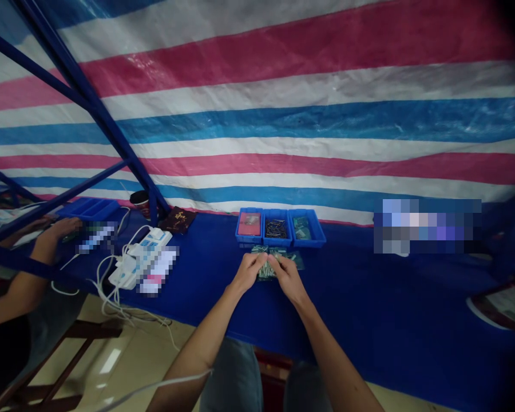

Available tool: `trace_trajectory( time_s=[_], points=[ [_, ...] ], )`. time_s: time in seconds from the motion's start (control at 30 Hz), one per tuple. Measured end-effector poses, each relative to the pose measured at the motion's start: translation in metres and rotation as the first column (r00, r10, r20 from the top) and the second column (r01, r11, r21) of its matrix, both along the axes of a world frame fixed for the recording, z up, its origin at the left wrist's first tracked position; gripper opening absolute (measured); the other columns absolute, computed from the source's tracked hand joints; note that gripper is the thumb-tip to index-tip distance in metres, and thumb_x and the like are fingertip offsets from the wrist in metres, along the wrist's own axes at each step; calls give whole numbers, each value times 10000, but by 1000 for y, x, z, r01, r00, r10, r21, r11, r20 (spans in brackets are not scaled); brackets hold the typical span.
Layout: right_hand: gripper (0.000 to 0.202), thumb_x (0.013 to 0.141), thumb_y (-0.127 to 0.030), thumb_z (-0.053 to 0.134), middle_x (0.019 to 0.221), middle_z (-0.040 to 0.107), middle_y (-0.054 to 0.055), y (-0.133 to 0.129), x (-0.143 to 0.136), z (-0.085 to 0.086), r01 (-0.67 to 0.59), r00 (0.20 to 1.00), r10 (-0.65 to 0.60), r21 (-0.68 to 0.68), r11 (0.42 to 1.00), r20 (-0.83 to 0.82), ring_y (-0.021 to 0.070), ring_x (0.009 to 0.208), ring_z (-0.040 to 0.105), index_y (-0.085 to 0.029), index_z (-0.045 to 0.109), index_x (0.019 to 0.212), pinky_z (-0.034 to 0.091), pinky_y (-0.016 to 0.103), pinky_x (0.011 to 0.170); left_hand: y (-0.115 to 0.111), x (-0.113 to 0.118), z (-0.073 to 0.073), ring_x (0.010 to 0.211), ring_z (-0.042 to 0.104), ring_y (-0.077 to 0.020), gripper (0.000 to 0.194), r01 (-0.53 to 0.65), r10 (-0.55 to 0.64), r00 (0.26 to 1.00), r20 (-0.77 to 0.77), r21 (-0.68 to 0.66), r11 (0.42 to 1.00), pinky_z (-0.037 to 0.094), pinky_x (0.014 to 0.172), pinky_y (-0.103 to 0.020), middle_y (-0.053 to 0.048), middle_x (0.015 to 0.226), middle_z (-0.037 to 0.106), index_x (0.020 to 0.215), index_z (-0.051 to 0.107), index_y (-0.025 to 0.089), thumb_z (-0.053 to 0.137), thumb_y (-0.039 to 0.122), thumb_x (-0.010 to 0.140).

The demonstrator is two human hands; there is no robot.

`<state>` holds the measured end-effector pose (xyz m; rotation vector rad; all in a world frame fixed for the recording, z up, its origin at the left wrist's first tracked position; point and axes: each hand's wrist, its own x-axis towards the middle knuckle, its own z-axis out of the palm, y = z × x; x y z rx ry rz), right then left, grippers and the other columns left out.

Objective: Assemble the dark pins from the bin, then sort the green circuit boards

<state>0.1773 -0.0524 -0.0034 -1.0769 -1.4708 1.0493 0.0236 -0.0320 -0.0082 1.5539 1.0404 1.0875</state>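
Observation:
Both of my hands meet over a clear plastic bag of small metal parts, which look like screws. With thumb and fingers closed, my left hand grips the bag's left side. The right side is pinched by my right hand, its thumb close to the left one. My fingertips are partly hidden behind the bag. Another clear bag lies flat just beyond my right hand. Directly behind stand three joined blue bins: the left bin has a pinkish-red item, the middle bin dark screws, the right bin small clear bags.
A white power strip with tangled cables lies to the left, near a brown packet and a dark cup. Blue frame bars cross the left side. A co-worker's arm rests beyond them. At far right lies a round container.

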Motion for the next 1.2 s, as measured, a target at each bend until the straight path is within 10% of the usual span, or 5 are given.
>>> trace_trajectory(
  time_s=[0.5,1.2],
  points=[
    [402,966,-501,506,617,446,-29,-1,-2,-1,4,999,-4,10,1000,-52,118,549,400,-193,489,709,311,238,520,0,1,2,603,460,-105,428,28,-15,988,157,-82,996,371,578,-209,0,683,520,880,620,108,572,533,899],
    [332,934,-461,567,681,553,-5,0,-2,3,-51,995,51,5,999,-80,130,602,470,-164,604,792,353,229,547,0,-3,2,584,511,-129,394,-1,-1,998,70,31,1000,383,575,-232,-16,628,566,825,643,105,579,486,904]
  ],
)
